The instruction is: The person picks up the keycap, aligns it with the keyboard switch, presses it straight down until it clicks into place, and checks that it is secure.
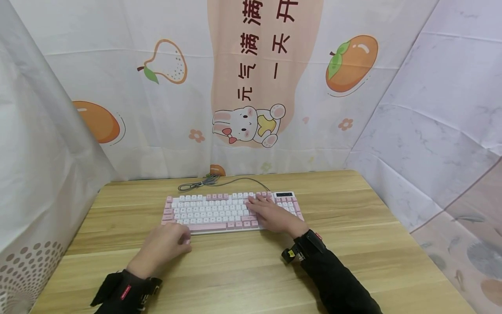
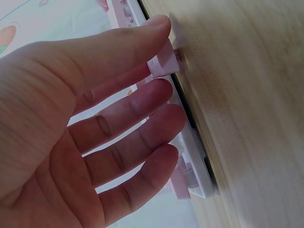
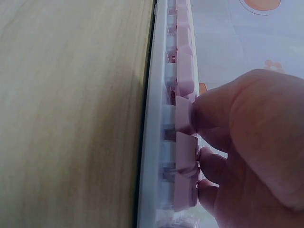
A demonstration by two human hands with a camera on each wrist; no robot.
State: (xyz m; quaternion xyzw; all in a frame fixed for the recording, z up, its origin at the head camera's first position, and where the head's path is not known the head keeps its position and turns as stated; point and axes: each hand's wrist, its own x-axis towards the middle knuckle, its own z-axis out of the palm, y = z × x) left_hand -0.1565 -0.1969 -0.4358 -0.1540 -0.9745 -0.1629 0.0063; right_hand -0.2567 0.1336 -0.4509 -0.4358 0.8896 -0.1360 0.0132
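A white and pink keyboard (image 1: 211, 210) lies on the wooden table. At its front left corner is my left hand (image 1: 162, 244), palm turned toward the wrist camera. Its thumb and index finger pinch a pink keycap (image 2: 164, 61), with the stem side facing the table in the left wrist view. The other fingers bend loosely beside the keyboard's edge, hiding part of the bottom row. My right hand (image 1: 272, 214) lies over the keyboard's right part, fingers spread forward across the keys. In the right wrist view its thumb touches a pink key (image 3: 185, 115) in the front row.
A grey cable (image 1: 196, 185), bundled in a coil, lies behind the keyboard. The table (image 1: 243, 270) ends at a printed curtain (image 1: 168, 126) at the back. More cloth hangs on the left and right. Black sleeves and wrist cameras cover both forearms.
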